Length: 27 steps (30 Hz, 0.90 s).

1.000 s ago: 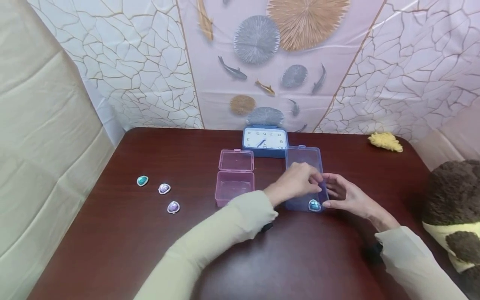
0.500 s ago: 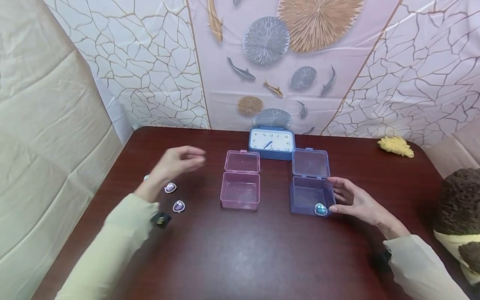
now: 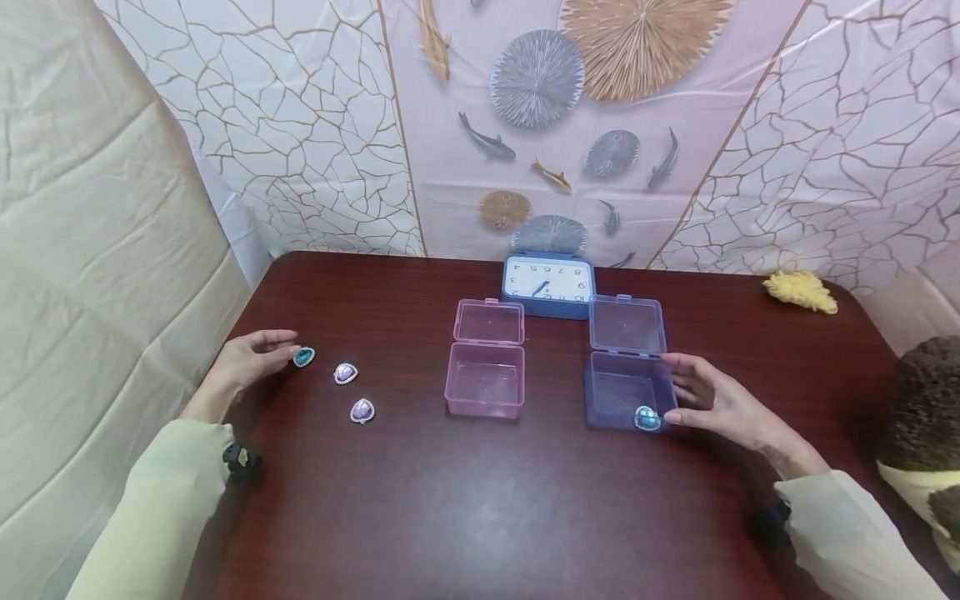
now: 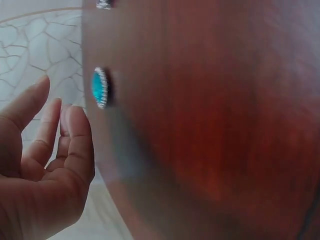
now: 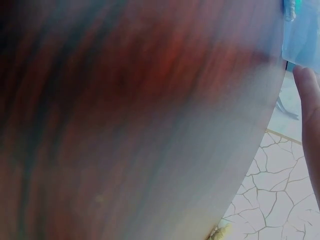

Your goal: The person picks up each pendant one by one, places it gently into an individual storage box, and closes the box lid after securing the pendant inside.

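At the table's left my left hand [image 3: 243, 360] reaches beside a teal heart-shaped gem [image 3: 303, 357] with a pale beaded rim. In the left wrist view the thumb and fingers are spread apart, with a gap to that gem [image 4: 100, 87]. Two lilac heart gems, a farther one [image 3: 345, 373] and a nearer one [image 3: 362, 410], lie to its right. My right hand [image 3: 723, 408] rests thumb and fingertips against the right side of an open blue plastic box [image 3: 626, 392]. Inside its front right corner sits a light-blue heart gem [image 3: 647, 418].
An open pink plastic box [image 3: 485, 379] stands left of the blue one. Behind them is a blue clock [image 3: 549, 283], seen upside down. Yellow yarn [image 3: 801, 290] lies at the far right corner, and a brown plush toy [image 3: 922, 408] sits at the right edge.
My left hand has moved from over the blue box, past the pink box, to the teal gem on the left. My right hand stays at the blue box.
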Each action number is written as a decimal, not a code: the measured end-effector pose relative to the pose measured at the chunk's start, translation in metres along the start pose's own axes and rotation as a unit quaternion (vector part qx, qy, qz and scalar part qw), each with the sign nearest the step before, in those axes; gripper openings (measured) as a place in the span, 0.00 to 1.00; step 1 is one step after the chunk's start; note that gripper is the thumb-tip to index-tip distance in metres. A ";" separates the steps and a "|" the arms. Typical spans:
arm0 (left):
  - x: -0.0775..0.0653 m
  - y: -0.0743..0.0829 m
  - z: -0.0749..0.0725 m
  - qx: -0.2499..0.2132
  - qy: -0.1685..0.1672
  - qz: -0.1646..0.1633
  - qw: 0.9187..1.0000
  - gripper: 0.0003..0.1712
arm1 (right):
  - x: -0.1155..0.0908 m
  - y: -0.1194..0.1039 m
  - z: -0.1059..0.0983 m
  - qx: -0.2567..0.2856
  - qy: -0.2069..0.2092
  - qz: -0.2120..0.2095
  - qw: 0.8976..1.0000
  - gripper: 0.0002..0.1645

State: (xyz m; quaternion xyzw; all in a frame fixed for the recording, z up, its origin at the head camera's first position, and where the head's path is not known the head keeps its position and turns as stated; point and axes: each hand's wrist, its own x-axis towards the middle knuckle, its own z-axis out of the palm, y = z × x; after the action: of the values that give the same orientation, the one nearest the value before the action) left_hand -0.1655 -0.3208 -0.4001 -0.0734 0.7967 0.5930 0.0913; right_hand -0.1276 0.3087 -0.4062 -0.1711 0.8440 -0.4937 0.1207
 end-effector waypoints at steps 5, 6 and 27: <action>0.001 -0.012 0.001 0.052 0.004 -0.002 0.999 0.31 | 0.000 0.000 0.001 0.002 0.000 -0.009 1.000 0.44; 0.001 -0.015 0.002 0.058 0.007 -0.004 0.998 0.32 | 0.000 0.000 0.001 0.001 0.001 -0.011 1.000 0.44; 0.007 -0.011 0.015 0.238 0.097 0.041 0.965 0.20 | 0.000 0.001 0.000 -0.008 -0.003 -0.010 1.000 0.43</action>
State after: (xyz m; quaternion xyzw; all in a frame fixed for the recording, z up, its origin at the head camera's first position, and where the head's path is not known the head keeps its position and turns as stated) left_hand -0.1687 -0.3091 -0.4162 -0.0744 0.9223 0.3793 0.0041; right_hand -0.1279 0.3093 -0.4070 -0.1817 0.8459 -0.4877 0.1167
